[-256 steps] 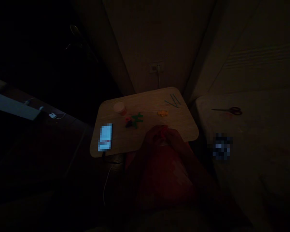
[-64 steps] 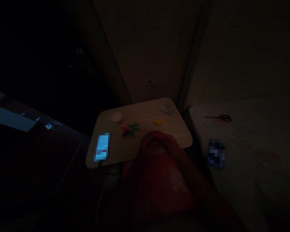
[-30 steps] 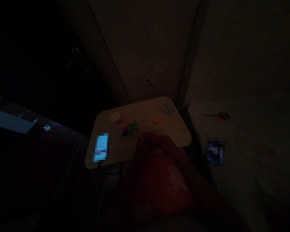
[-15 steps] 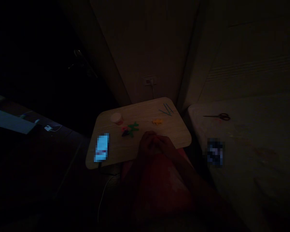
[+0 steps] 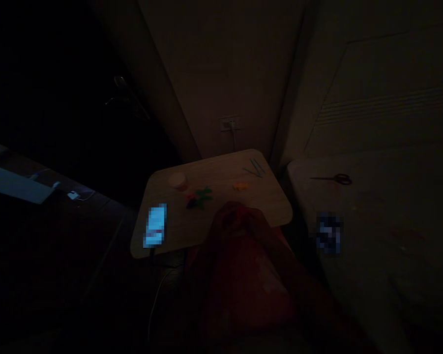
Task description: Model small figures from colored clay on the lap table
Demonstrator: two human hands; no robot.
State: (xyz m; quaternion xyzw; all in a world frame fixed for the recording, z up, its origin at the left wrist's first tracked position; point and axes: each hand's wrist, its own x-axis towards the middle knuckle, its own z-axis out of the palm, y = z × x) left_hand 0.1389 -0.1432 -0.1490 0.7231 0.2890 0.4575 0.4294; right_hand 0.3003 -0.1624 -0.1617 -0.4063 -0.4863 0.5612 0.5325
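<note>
Near the front edge of the small wooden table (image 5: 184, 231), my left hand (image 5: 222, 222) and my right hand (image 5: 257, 221) meet with fingers bent together. Between their fingertips shows a small red lump (image 5: 239, 213), too dim to make out well. Just beyond the hands lies an orange-yellow piece (image 5: 241, 187). To their left are green pieces (image 5: 203, 194) with a dark piece (image 5: 191, 203) and a pinkish-red piece (image 5: 190, 196) beside them. A lidded tub (image 5: 178, 181) stands farther back on the left.
A lit phone (image 5: 155, 226) lies at the table's left end, with a cable (image 5: 155, 300) hanging below. Thin sticks (image 5: 257, 168) lie at the back right. Scissors (image 5: 332, 179) rest on the pale surface at right. A wall socket (image 5: 230, 123) is behind the table.
The fingers have shifted slightly around the red lump, and both hands stay together in nearly the same spot. The picture is a little darker. Things on the table have not moved.
</note>
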